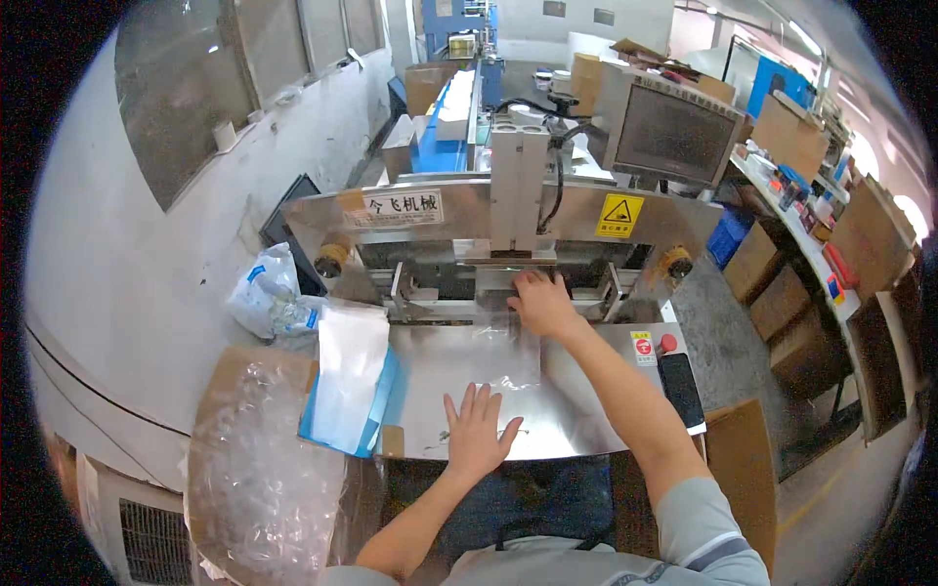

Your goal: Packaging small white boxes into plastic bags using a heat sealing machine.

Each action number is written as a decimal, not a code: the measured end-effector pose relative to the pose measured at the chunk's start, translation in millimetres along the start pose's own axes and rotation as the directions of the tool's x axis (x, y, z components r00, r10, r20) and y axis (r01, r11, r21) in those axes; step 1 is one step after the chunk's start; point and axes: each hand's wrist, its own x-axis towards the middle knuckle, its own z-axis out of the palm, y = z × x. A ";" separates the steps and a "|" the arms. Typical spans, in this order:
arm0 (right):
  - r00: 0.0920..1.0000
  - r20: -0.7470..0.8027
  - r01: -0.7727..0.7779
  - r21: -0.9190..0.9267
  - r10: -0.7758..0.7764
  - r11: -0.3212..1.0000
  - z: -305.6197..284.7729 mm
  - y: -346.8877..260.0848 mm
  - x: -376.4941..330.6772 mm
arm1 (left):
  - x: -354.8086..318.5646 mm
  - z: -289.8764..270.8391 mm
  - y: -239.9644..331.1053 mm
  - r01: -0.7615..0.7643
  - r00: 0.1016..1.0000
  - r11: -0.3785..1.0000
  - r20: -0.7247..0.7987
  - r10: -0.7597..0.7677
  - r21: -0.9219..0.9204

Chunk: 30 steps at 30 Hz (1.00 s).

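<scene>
Left hand: the left hand [476,430] is laid flat, palm down and fingers spread, on the near part of the steel table [576,410]; nothing is gripped by it.
Right hand: the right hand [540,303] is stretched forward to the mouth of the machine [489,230], fingers extended and pressed down on the far edge of a clear plastic bag [503,356]; the hand is open, and the bag is pressed rather than clasped.
Clear plastic bag: it is laid flat on the steel table between the two hands, its far end at the machine's opening under the right hand; its near edge is hard to make out against the shiny metal.
Machine: a steel housing with a white upright column in the middle and a yellow warning sticker [619,215] to the right is seen across the back of the table.
Stack of bags: a pile of white and clear bags [347,376] is kept on a blue sheet at the left edge of the table, apart from the left hand.
Cardboard box: a box [244,459] filled with crumpled clear plastic is set further left, beside the stack.
Phone: a dark phone [681,389] is laid at the right edge of the table, just below a red button [668,343].
</scene>
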 end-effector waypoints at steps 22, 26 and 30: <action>0.997 -0.056 0.065 0.157 -0.057 0.985 -1.6 27.3 4.8 | 2.3 -4.5 -5.0 0.178 0.932 0.949 -0.264 -0.247 -0.261; 0.983 -0.170 0.058 0.653 0.072 0.755 -1.4 34.5 -45.3 | 1.3 -2.8 -3.4 0.167 0.929 0.953 -0.285 -0.238 -0.251; 0.988 0.060 -0.121 0.868 0.140 0.481 -7.4 28.8 -92.2 | 2.5 -3.5 -4.2 0.155 0.937 0.957 -0.270 -0.221 -0.244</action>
